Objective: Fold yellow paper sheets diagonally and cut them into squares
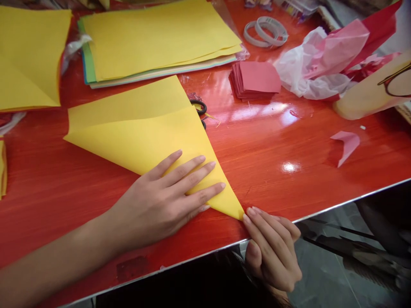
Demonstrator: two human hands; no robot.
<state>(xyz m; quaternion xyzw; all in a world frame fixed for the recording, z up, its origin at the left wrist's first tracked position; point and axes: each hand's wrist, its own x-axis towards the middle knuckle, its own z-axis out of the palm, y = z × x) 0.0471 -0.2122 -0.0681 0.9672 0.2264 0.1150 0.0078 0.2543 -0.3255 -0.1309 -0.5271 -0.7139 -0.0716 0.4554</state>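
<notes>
A yellow sheet of paper [135, 132] lies folded over on itself, its layers narrowing to a sharp corner near the table's front edge. My left hand [170, 196] rests flat on the folded part, fingers spread. At that sharp corner is my right hand [272, 248], fingers bent and held together, the fingertips touching the paper's tip; its thumb is lower, by the table edge. Black scissors handles [199, 107] poke out from under the paper's right side, the rest of the scissors hidden.
A stack of coloured paper [160, 38], yellow on top, lies behind. More yellow paper [28, 60] is at the left. Pink cut pieces [258, 79], tape rolls [266, 32], crumpled tissue paper [321, 60] and a pink scrap [348, 143] lie on the red table [289, 141].
</notes>
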